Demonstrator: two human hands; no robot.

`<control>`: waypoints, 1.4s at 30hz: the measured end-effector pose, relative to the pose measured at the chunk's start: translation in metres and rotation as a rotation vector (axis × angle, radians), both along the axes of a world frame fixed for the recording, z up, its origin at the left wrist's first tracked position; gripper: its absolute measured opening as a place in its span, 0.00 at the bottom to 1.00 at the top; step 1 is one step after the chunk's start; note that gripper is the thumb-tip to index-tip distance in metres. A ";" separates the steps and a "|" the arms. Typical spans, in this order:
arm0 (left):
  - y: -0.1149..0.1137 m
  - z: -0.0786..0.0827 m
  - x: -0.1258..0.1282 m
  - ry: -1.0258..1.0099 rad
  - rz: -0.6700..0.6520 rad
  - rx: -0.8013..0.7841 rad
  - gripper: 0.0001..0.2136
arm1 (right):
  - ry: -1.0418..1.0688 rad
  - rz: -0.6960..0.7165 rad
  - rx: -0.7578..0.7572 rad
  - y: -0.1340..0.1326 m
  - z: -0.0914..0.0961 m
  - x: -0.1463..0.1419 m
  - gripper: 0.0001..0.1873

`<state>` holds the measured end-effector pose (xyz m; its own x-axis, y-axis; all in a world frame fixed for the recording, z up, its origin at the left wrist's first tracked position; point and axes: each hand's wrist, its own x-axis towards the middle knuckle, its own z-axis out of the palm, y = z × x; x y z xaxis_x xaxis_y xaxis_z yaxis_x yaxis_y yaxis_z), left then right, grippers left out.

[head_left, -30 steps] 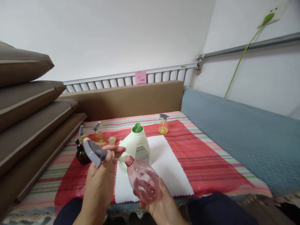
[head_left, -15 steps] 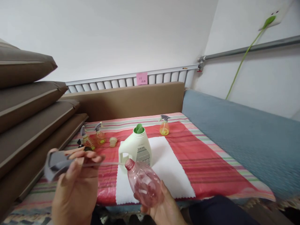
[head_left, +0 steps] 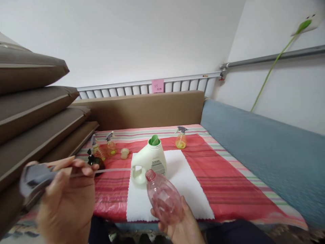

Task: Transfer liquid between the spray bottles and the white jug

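My left hand (head_left: pixel 68 193), blurred by motion, is closed on a grey trigger spray head (head_left: pixel 38 178). A thin clear dip tube (head_left: pixel 114 169) sticks out from it to the right, its tip near the large bottle's handle. My right hand (head_left: pixel 182 223) grips a clear pink spray bottle (head_left: pixel 165 200) around its lower body. That bottle's threaded neck is uncapped and tilts up to the left. Behind it, a pale green detergent jug (head_left: pixel 144 157) stands on a white cloth (head_left: pixel 180 169), uncapped, with a green spout in its mouth.
Spray bottles with yellow liquid (head_left: pixel 111 148) stand at the back left beside a dark pump bottle (head_left: pixel 98 162) and a pale cap (head_left: pixel 124 153). Another spray bottle (head_left: pixel 181 139) stands at the back right. Stacked brown cushions (head_left: pixel 40 98) rise on the left; a blue-grey backrest (head_left: pixel 254 145) borders the right.
My left hand has drawn the spray head and its tube leftward, away from the pink bottle's mouth. The bottle in my right hand sits slightly further right, and the whole view has shifted a little.
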<state>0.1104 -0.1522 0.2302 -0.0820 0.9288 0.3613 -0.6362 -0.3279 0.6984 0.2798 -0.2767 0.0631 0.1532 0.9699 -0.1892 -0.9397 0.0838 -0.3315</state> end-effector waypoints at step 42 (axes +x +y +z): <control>0.074 -0.160 0.127 0.631 -0.254 0.047 0.17 | -0.704 -0.419 -0.103 -0.025 0.119 0.190 0.18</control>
